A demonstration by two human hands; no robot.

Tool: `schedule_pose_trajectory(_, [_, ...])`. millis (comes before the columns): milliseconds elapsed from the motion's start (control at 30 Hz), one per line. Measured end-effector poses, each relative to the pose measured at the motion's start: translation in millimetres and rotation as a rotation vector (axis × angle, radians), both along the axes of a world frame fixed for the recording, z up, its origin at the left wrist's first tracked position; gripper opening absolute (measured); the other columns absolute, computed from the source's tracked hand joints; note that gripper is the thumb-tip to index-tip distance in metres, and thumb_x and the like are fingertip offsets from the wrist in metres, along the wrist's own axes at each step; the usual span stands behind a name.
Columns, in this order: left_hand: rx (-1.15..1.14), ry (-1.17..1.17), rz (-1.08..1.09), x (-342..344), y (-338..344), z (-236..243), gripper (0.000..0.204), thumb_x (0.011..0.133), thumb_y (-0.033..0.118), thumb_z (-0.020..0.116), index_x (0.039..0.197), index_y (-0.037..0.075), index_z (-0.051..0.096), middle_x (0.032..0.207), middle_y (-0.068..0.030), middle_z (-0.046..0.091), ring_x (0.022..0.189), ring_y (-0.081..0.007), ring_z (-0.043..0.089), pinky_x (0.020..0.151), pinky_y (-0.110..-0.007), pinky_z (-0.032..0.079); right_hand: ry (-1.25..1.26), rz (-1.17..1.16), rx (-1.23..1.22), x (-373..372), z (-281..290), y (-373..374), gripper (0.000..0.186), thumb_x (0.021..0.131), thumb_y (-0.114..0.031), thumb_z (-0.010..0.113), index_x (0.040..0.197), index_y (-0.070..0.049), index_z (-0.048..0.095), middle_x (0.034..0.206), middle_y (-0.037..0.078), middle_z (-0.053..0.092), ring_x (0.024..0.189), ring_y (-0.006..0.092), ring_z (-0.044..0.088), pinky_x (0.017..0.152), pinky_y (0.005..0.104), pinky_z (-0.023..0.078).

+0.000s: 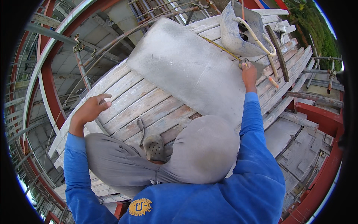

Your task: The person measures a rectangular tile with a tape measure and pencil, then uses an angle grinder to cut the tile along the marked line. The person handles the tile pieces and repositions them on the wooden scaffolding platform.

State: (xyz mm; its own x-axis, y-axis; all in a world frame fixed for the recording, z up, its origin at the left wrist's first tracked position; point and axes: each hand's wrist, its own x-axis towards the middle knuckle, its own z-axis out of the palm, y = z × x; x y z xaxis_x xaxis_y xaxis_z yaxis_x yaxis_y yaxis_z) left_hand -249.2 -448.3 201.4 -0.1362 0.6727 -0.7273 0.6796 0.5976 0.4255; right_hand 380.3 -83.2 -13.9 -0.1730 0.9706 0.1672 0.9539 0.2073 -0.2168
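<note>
A large grey flat sheet [186,63] lies across the wooden planks [126,97] in front of me. At the sheet's far right edge, my right hand [249,76] is closed on a tape measure [243,64], its case mostly hidden by the fingers. The yellow blade [223,49] runs out from it to the far left along the sheet's edge. Just right of that hand rests a trowel with an orange-tipped handle [273,82]. My left hand [91,110] hovers over or rests by the planks' left side, empty, its fingers loosely bent and apart.
Beyond the tape stands a cement-stained plastic container [229,31] with a pale curved handle [255,37]. A dark wooden stick [278,54] lies beside it. Red steel beams [319,114] and scaffold pipes [78,61] surround the planks. My sandal [154,147] is on the planks.
</note>
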Motion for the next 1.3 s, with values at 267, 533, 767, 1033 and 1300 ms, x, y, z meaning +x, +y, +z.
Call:
schedule_pose_trajectory(267, [0.383,0.052,0.053,-64.5,154.1,-181.3,0.070,0.108,0.043,0.064,0.152,-0.011,0.055,0.133,-0.0287,0.073,0.126,-0.0351,0.071,0.110,-0.042,0.050,0.354,-0.802,-0.353,141.7,-34.4,-198.3,0.053,0.111,-0.037,0.060,0.134,0.010,0.069,0.135,0.030,0.071,0.125,0.0408,0.068,0.105,0.0450,0.052])
schedule_pose_trajectory(533, [0.429,0.186,0.084,-12.6,289.6,-258.0,0.075,0.102,0.059,0.065,0.128,-0.010,0.073,0.128,-0.0327,0.073,0.125,-0.0474,0.069,0.108,-0.049,0.053,0.786,-0.900,-0.598,143.8,-77.3,-227.1,0.062,0.116,-0.047,0.049,0.138,0.010,0.064,0.133,0.016,0.070,0.110,0.0250,0.067,0.093,0.0390,0.054])
schedule_pose_trajectory(767, [0.370,0.132,0.372,28.7,259.6,-247.1,0.066,0.104,0.052,0.066,0.143,-0.001,0.063,0.148,-0.0226,0.065,0.139,-0.0398,0.060,0.115,-0.055,0.046,1.073,-0.982,-1.006,160.4,-33.1,-209.0,0.065,0.116,-0.053,0.047,0.160,-0.005,0.048,0.159,0.016,0.054,0.144,0.0320,0.051,0.122,0.0523,0.038])
schedule_pose_trajectory(1033, [0.531,0.144,0.630,47.9,102.6,-244.3,0.066,0.099,0.039,0.075,0.147,-0.002,0.057,0.144,-0.0272,0.060,0.139,-0.0455,0.053,0.116,-0.056,0.042,0.618,-0.738,-1.140,108.4,-3.1,-150.7,0.057,0.113,-0.049,0.051,0.147,-0.004,0.057,0.141,0.016,0.063,0.127,0.0308,0.060,0.109,0.0506,0.046])
schedule_pose_trajectory(1300, [-0.092,0.834,1.032,-10.9,-241.2,-177.2,0.132,0.078,0.062,0.089,0.175,0.009,0.016,0.153,-0.0323,0.049,0.141,-0.0499,0.052,0.117,-0.059,0.043,-0.148,-0.308,-1.330,55.0,-16.3,-74.6,0.050,0.111,-0.045,0.054,0.135,-0.002,0.066,0.123,0.016,0.072,0.110,0.0296,0.069,0.097,0.0488,0.055])
